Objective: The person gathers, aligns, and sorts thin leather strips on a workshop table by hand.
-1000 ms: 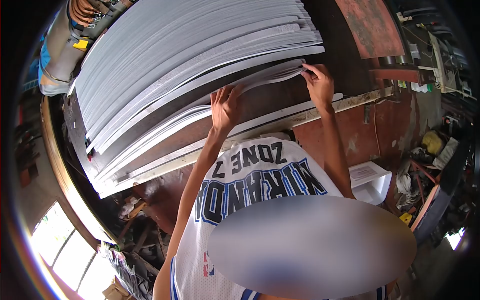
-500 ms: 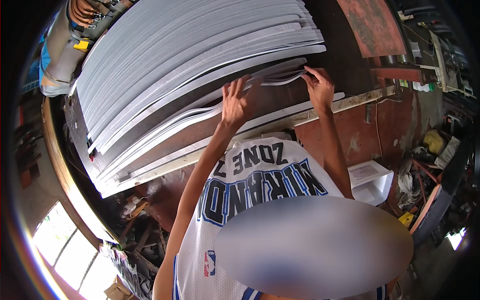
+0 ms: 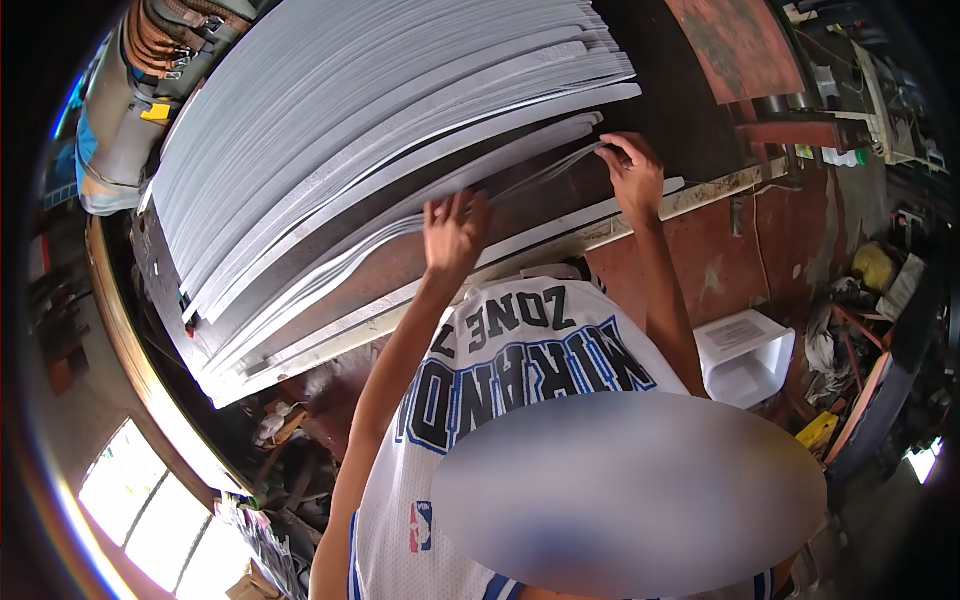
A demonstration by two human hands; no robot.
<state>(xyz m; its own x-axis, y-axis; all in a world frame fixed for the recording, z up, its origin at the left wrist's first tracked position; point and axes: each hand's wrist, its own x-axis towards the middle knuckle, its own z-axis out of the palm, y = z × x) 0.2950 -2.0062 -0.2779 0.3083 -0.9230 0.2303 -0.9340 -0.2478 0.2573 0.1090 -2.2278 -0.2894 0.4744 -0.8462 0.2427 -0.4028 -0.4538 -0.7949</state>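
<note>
long white strips (image 3: 350, 110) across a dark workbench (image 3: 655, 120)

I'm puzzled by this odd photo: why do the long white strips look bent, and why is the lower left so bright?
Head view: the fisheye lens bows the long white flat strips and darkens the corners; daylight at the window is overexposed; the left hand looks slightly motion-blurred.

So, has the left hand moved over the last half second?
Yes. The left hand has drawn back toward the table's near edge and shifted slightly leftward along the white strips.
</note>
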